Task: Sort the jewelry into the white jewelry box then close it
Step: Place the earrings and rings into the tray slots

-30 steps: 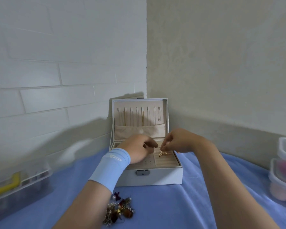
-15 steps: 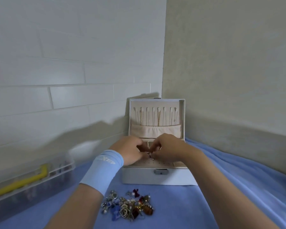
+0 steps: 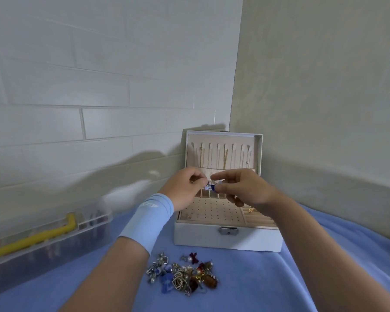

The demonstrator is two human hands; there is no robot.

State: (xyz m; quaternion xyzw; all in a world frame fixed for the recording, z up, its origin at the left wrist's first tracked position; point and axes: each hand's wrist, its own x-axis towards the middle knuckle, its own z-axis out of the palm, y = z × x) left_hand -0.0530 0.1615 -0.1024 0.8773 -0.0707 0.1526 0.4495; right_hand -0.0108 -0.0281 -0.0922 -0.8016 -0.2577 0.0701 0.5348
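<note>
Both hands have lifted above the white jewelry box [image 3: 227,239], left hand [image 3: 185,188] and right hand [image 3: 241,188] pinching one blue earring [image 3: 212,185]

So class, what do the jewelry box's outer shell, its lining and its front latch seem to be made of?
The white jewelry box has a smooth matte shell, probably faux leather or coated board. Its lining looks like soft beige velvet or suede, with no shine and punched with rows of small holes. The front latch is grey and slightly glossy, likely metal.

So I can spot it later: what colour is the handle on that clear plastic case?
Yellow: the handle on the clear plastic case, head view.
</note>
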